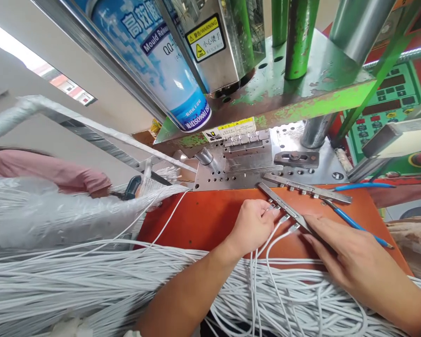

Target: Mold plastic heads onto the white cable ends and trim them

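- Head view, location: the slotted metal bar (286, 207) lies at a slant over the orange tabletop (210, 220), its far end close to the press's steel bed plate (245, 177). A second toothed metal bar (308, 189) rests just beyond.
- Head view, left hand (253, 225): thumb and forefinger are pinched on a small cable connector at the bar's edge. Fingertips cover most of it; whether it is fully seated cannot be confirmed.
- Head view, right hand (351, 252): thumb and fingers are clasped around the bar's near end.
- Handling, judged: the bar appears rigid, dense for its size and smooth enough to slip; grip it by the plain end, clear of the connectors.
- Handling, judged: the white cables (269, 250) appear light and limp, likely to drag; hold each by its connector body, sparing the contacts.
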Motion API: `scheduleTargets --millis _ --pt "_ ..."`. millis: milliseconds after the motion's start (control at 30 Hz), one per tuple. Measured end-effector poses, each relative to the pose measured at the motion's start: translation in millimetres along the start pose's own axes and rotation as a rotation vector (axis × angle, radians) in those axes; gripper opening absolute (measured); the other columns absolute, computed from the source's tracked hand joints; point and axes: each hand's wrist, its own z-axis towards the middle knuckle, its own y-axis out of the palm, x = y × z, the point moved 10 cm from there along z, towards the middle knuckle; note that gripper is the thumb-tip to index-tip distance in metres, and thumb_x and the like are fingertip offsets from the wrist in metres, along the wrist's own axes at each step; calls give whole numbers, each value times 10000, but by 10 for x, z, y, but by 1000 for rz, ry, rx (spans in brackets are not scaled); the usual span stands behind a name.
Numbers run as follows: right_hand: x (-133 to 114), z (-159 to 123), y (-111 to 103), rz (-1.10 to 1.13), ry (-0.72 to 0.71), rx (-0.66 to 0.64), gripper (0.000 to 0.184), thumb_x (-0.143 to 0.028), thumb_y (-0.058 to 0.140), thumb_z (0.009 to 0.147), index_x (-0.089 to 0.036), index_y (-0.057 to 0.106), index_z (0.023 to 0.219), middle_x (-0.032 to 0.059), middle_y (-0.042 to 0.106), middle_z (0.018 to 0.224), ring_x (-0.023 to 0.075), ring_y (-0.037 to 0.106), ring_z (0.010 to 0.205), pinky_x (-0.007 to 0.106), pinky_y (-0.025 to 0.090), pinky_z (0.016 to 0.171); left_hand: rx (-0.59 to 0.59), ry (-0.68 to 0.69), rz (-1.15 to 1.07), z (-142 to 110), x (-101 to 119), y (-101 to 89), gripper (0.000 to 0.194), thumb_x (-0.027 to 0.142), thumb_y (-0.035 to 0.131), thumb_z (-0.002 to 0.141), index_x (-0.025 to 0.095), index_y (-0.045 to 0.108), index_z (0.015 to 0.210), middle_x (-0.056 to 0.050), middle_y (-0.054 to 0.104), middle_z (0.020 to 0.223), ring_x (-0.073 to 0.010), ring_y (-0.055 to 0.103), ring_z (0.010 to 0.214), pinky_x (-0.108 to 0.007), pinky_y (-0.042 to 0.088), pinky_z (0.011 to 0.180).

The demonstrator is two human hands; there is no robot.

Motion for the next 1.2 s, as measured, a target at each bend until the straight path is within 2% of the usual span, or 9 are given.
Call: scheduleTargets --millis 100,267,367,533,700,867,1033,1100,1200 --pt "48 -18 28 -52 33 -18 301 -396 478 1078 -265 650 1288 67 762 1075 249 729 864 363 551 727 -84 -15 -40 41 14 -7 366 413 570 987 181 585 705 10 615 575 -110 556 423 -226 396 437" --pt "102 -26 -26 -90 90 15 233 -392 443 1101 -263 615 1191 34 734 1040 220 703 844 357 508 732 14 22 134 20 65 -323 342 433 504 1021 185 630 821 30 621 570 -105 528 414 -223 398 457" --pt "85 -27 -27 -72 68 6 230 -384 452 1100 -265 609 1219 37 734 1075 219 702 879 355 506 764 -48 27 194 -5 48 -285 332 383 501 1010 190 605 760 22 621 593 -106 538 450 -232 386 488" --pt "57 -19 -50 -46 39 17 249 -380 463 1090 -267 620 1248 50 740 1085 225 707 875 354 522 757 -52 66 246 28 90 -268 447 407 559 979 211 465 588 27 504 507 -109 448 467 -266 297 500" --pt "53 1 -57 -40 39 15 248 -396 449 1089 -285 621 1230 55 749 1092 237 715 884 360 527 764 -65 40 225 66 33 -287 429 444 589 956 199 530 608 39 436 530 -109 378 507 -270 237 508" --pt "34 11 -53 -43 27 23 251 -377 455 1095 -270 615 1257 52 745 1105 231 718 900 358 532 776 -71 56 215 74 29 -263 472 446 618 931 204 427 574 44 332 593 -107 285 568 -268 222 521" --pt "-12 -6 -2 14 -27 -17 276 -356 482 1094 -267 606 1324 46 754 1112 226 722 925 355 538 786 10 115 280 79 123 -241 488 397 591 932 216 322 567 42 239 616 -112 224 585 -288 174 533" --pt "27 -22 9 7 -3 -18 284 -368 478 1096 -271 613 1327 44 758 1112 231 722 914 363 540 769 31 143 304 74 161 -227 494 390 571 941 220 276 583 42 214 627 -114 206 588 -298 159 538" --pt "151 -47 -56 -68 98 59 292 -393 464 1099 -266 639 1293 57 764 1160 250 738 906 387 548 768 20 157 308 66 167 -208 502 416 564 948 221 259 600 44 210 631 -115 206 589 -299 163 545"
